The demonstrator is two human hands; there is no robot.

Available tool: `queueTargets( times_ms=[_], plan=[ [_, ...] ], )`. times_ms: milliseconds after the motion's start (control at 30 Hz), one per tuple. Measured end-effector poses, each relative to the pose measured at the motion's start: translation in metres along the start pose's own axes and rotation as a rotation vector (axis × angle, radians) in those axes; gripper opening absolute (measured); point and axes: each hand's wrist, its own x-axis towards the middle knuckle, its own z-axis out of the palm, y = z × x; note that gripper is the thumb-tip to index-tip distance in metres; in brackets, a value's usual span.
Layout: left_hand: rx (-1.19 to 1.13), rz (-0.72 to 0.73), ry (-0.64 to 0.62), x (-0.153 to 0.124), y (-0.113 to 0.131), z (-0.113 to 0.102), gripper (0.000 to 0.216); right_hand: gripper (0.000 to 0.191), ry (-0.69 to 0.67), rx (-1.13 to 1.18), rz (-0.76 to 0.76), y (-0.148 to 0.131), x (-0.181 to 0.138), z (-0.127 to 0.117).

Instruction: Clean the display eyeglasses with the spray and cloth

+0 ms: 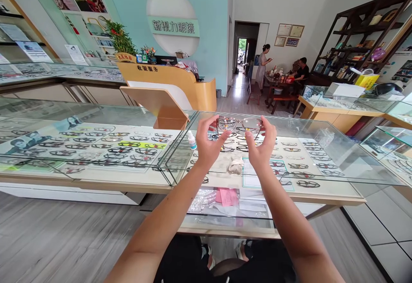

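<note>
Pinching glasses (238, 124) at each end, left hand (207, 144), right hand (262, 146); long axis crosswise.

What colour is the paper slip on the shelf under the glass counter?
Pink; the head view shows the pink paper slip best, lower than the thin-framed eyeglasses.

Left hand (207, 143) and right hand (262, 145) raised, pinching.
Your arms stretch forward side by side, fingers curled inward.
</note>
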Motion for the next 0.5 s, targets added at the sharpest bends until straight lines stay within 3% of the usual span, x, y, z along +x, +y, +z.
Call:
queueTargets(
  times_ms=[167, 400, 500],
  plan=[
    [-0.008, -0.026, 0.008, 0.009, -0.008, -0.001, 0.061, 0.059, -0.046, -0.049, 0.024, -0.008, 0.012, 0.002],
    [0.067, 0.17, 0.005, 0.034, 0.008, -0.005, 0.058, 0.066, -0.107, 0.096, 0.054, 0.002, 0.018, 0.003],
    [0.112, 0.191, 0.02, 0.038, 0.016, -0.004, 0.057, 0.063, -0.091, 0.11, 0.085, 0.004, 0.018, 0.004]
  ],
)
